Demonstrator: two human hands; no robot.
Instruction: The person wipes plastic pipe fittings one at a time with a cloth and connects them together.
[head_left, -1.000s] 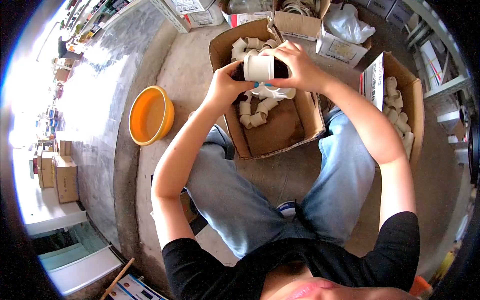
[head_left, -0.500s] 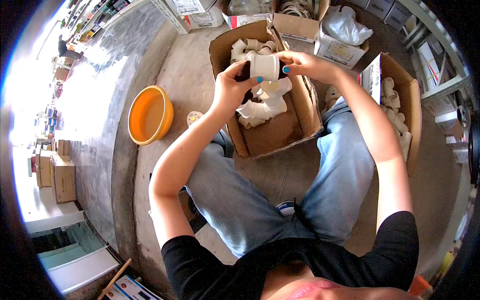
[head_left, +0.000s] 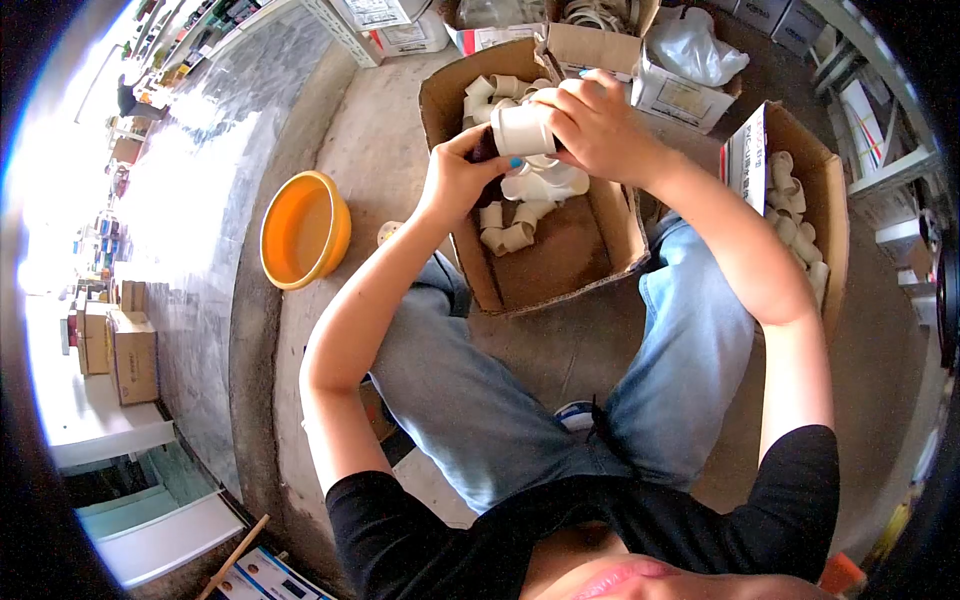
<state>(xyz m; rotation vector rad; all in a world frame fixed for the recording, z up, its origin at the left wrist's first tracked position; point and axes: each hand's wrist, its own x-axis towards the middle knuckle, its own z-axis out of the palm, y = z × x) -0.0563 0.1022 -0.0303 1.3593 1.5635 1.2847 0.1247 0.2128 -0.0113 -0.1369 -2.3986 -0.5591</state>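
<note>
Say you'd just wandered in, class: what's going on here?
A person grips a large white pipe fitting between the left hand and the right hand, above an open cardboard box. Smaller white fittings lie in that box. A second box, on the right, holds more fittings, and a yellow basin stands on the floor to the left.

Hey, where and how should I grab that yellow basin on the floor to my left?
I'd take the yellow basin by its rim, on the side facing you, with your left hand coming from above: thumb inside, fingers outside. It opens upward, and that side of its rim looks clear. First, your left hand must let go of the white fitting.
</note>
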